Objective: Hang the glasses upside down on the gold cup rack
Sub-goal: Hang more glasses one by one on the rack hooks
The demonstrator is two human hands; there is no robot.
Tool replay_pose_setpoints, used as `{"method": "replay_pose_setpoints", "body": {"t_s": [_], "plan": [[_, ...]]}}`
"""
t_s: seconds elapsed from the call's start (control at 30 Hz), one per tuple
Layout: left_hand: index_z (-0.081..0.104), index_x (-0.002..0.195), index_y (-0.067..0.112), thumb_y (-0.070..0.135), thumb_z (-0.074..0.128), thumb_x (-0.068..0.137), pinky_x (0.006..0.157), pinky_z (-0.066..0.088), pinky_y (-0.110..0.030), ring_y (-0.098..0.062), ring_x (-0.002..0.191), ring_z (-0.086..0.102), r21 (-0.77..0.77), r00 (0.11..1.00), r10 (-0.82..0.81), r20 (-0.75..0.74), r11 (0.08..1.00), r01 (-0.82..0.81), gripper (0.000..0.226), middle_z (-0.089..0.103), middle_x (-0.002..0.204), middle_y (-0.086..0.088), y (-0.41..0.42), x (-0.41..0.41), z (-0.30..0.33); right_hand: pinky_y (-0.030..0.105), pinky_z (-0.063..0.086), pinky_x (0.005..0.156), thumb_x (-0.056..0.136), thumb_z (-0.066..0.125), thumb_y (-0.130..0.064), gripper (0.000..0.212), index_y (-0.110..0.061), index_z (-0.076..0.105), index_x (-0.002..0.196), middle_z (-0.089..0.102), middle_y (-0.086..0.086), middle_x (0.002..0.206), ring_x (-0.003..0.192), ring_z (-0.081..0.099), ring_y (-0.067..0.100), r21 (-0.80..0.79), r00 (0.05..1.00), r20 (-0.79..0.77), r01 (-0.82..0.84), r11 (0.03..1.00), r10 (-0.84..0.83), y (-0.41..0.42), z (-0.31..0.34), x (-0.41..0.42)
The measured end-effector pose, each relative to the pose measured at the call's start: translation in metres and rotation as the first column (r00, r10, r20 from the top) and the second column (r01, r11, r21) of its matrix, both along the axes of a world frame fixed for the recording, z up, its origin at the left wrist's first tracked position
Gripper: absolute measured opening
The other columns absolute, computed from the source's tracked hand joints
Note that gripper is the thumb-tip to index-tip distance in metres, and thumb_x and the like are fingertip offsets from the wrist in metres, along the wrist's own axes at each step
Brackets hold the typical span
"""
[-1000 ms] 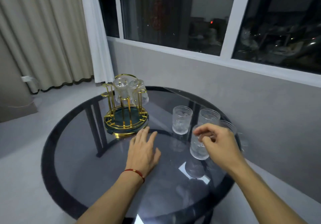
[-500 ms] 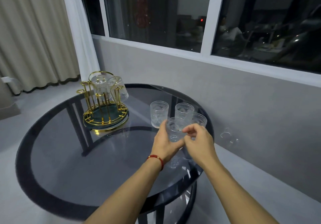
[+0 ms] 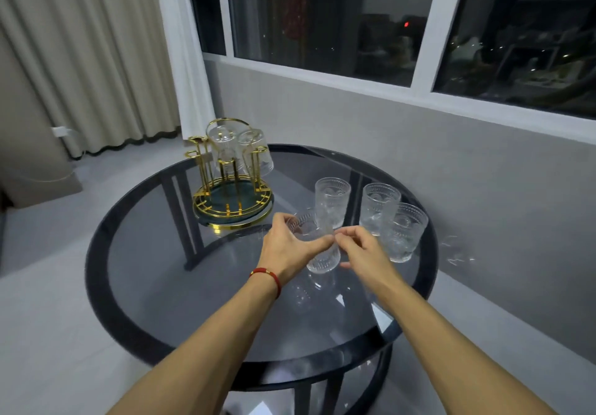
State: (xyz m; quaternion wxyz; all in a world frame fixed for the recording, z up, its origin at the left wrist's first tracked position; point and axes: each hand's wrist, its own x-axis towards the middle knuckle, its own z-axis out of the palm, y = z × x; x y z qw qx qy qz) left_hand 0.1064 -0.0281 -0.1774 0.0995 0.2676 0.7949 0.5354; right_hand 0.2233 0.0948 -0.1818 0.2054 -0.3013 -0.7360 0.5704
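A gold cup rack (image 3: 230, 185) stands on the far left part of the round table, with two clear glasses (image 3: 240, 150) hanging upside down on its pegs. Three patterned glasses stand upright at the right: one (image 3: 332, 202) nearest the rack, one (image 3: 379, 206) behind, one (image 3: 404, 232) by the table's right edge. A fourth glass (image 3: 317, 248) is lifted and tilted above the table. My left hand (image 3: 287, 250) is wrapped round its left side. My right hand (image 3: 362, 253) touches its right side with thumb and fingertips.
The round dark glass table (image 3: 167, 302) has a black rim and stands close to a grey wall (image 3: 387, 137) under a window. Curtains (image 3: 96, 53) hang at the left. The floor lies beyond the table's near edge.
My left hand came off the table and took the glass that my right hand had lifted. The glass has tipped over to the left, and the view has shifted.
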Motion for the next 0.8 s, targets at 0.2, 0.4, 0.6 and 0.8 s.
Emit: {"method": "replay_pose_setpoints", "body": {"t_s": [0.2, 0.4, 0.6, 0.8], "plan": [[0.049, 0.110, 0.027, 0.053, 0.090, 0.056, 0.092, 0.057, -0.040, -0.006, 0.101, 0.060, 0.184, 0.979, 0.048, 0.198, 0.979, -0.085, 0.073, 0.058, 0.110, 0.010, -0.028, -0.028, 0.000, 0.049, 0.061, 0.091, 0.105, 0.054, -0.035, 0.040, -0.014, 0.054, 0.140, 0.064, 0.016, 0.140, 0.114, 0.072, 0.038, -0.487, 0.985, -0.167, -0.125, 0.864, 0.048, -0.031, 0.003, -0.043], [0.054, 0.117, 0.022, 0.047, 0.094, 0.053, 0.096, 0.057, -0.043, -0.016, 0.115, 0.063, 0.297, 0.940, -0.059, 0.336, 0.954, -0.046, 0.080, 0.061, 0.122, 0.002, -0.054, -0.052, 0.001, 0.052, 0.060, 0.095, 0.100, 0.064, -0.030, 0.045, 0.000, 0.064, 0.134, 0.074, 0.026, 0.123, 0.114, 0.073, 0.039, -0.732, 0.952, -0.301, -0.268, 0.626, 0.056, -0.036, 0.006, -0.065], [0.068, 0.117, 0.043, 0.074, 0.067, 0.077, 0.094, 0.045, -0.022, 0.001, 0.118, 0.057, 0.264, 0.985, -0.050, 0.162, 0.965, 0.005, 0.050, 0.062, 0.129, 0.012, -0.078, -0.091, 0.001, 0.051, 0.061, 0.091, 0.084, 0.074, -0.026, 0.061, -0.004, 0.059, 0.140, 0.069, 0.025, 0.134, 0.122, 0.068, 0.040, -0.750, 0.931, -0.361, -0.261, 0.607, -0.046, -0.042, 0.002, -0.099], [0.036, 0.154, 0.038, 0.051, 0.050, 0.099, 0.125, 0.007, -0.055, -0.019, 0.156, 0.003, -0.362, 0.937, -0.048, -0.346, 0.928, -0.086, 0.058, 0.018, 0.169, 0.004, -0.093, -0.137, -0.053, 0.051, 0.061, 0.094, 0.084, 0.073, -0.024, 0.050, -0.013, 0.063, 0.131, 0.066, 0.019, 0.141, 0.125, 0.066, 0.037, -0.672, 0.889, -0.447, -0.260, 0.693, -0.100, -0.021, 0.012, -0.104]]}}
